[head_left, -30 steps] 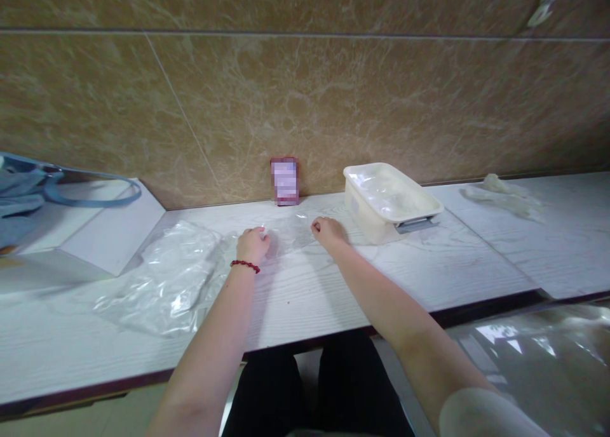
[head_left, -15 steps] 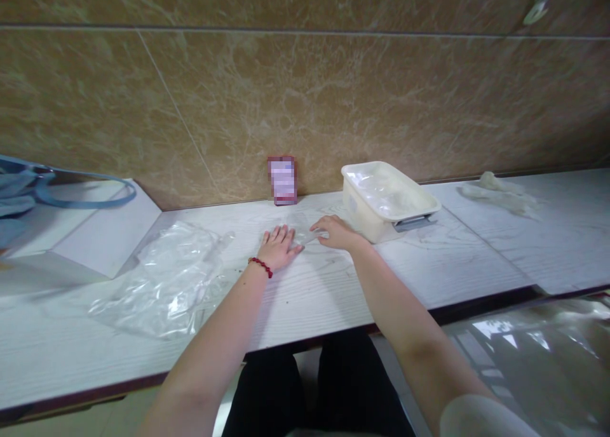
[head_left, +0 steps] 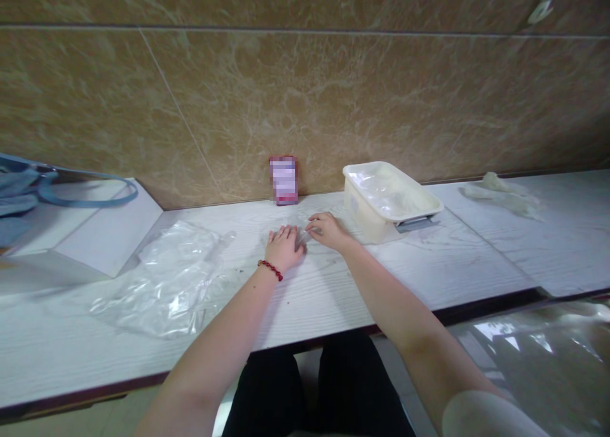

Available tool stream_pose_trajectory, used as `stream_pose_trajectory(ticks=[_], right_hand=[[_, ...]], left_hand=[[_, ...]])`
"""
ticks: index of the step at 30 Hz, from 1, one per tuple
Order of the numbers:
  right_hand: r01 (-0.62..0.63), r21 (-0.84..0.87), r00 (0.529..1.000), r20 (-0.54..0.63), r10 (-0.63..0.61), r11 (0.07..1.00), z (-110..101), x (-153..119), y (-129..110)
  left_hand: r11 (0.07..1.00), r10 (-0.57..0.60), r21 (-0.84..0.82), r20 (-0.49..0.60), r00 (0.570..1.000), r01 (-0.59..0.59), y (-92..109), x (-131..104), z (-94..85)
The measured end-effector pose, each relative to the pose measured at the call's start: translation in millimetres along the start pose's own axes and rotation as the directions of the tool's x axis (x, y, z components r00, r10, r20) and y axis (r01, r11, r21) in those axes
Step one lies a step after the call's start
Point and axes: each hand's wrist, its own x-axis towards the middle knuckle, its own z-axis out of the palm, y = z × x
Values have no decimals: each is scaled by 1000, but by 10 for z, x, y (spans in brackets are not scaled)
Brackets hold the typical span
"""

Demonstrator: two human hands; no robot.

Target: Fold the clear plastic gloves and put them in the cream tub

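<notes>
A small clear plastic bag (head_left: 299, 220) lies on the white wood-grain table (head_left: 324, 297), its outline faint against the surface. My left hand (head_left: 284, 249) rests palm down on its left part, fingers stretched out. A red bead bracelet (head_left: 271, 270) circles that wrist. My right hand (head_left: 328, 231) pinches the bag's edge between thumb and fingers, close to my left hand's fingertips. Just right of my right hand stands a cream plastic tub (head_left: 366, 211) with clear plastic inside and a grey latch at its front.
A pile of clear plastic bags (head_left: 166, 284) lies to the left, near a white box (head_left: 105, 227) with a blue strap (head_left: 90, 202). A phone (head_left: 284, 181) leans against the marbled wall. Crumpled, glove-like translucent plastic (head_left: 505, 195) lies far right. The table's front edge runs before my legs.
My left hand has shifted slightly right, its thumb drawn in. My right hand has moved a little left, so the two hands are closer together over the bag.
</notes>
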Motion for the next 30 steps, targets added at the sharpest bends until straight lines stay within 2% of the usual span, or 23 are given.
stream_pose_trajectory(ticks=[4,6,8,10,11,13,15,16,18,20,22,26,30], right_hand=[[5,111,997,-74,3,994,-12,5,-8],[-20,177,996,-83,35,984,-24,-3,-18],[-91,263,991,-73,114,960,-29,-16,-32],[-198,387,973,-36,229,901,-30,-26,-56],[-251,463,959,-2,284,850,-31,-28,-75],[-336,627,927,90,363,703,-46,-24,-128],[-389,770,902,207,379,506,-82,-15,-200],[-417,817,890,279,361,397,-108,-11,-241],[-483,854,860,422,289,191,-165,-8,-319],[-557,830,818,538,204,41,-212,-13,-378],[-605,796,783,600,163,-24,-235,-20,-407],[-663,748,735,653,184,-10,-213,-27,-395],[-697,717,696,679,232,-9,-171,-31,-366]], left_hand=[[992,-26,-121,-23,999,24,20,24,-3],[965,-55,-257,-34,998,45,-12,34,-35],[880,-99,-470,-33,995,72,-58,30,-101],[683,-142,-723,4,990,101,-104,4,-209],[534,-156,-836,46,987,123,-125,-18,-277],[167,-137,-964,185,973,207,-165,-75,-426],[-161,-30,-933,330,943,322,-204,-132,-562],[-274,38,-887,376,926,371,-224,-155,-613],[-403,136,-806,416,899,434,-262,-179,-672],[-461,181,-757,431,884,463,-289,-177,-676],[-483,201,-728,449,871,487,-303,-158,-648],[-484,169,-703,509,844,521,-314,-113,-573],[-483,123,-704,534,837,520,-348,-75,-510]])
